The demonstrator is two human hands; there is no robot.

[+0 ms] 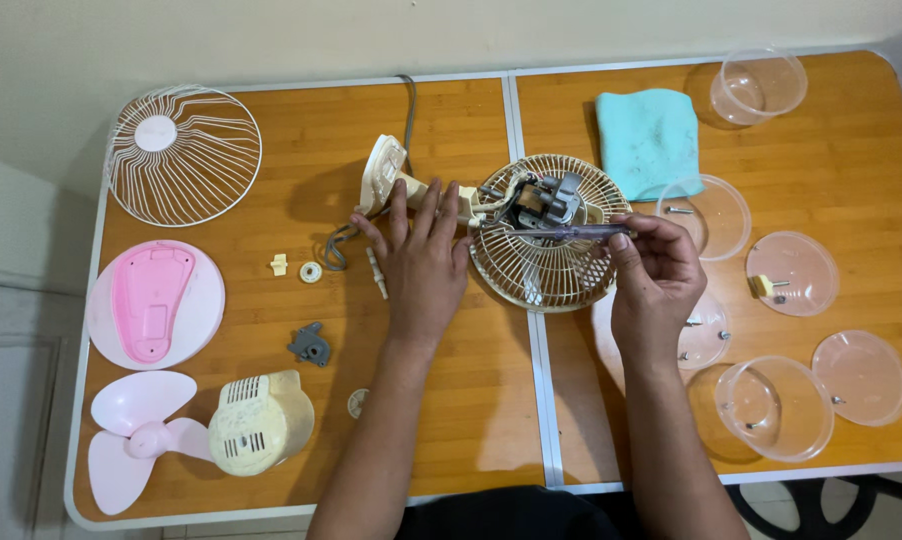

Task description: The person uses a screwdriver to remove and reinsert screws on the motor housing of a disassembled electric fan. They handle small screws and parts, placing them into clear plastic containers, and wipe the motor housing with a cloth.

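fan motor [543, 200] steadied by flat left hand [423, 262]; right hand [656, 275] grips screwdriver [571, 231].

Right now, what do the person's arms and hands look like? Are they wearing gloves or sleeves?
No gloves and no sleeves in view. The left hand and the right hand are both bare, and so are both forearms right down to the bottom of the picture. I can see no rings, watch or bracelets. A bit of dark clothing shows between the arms at the bottom edge.
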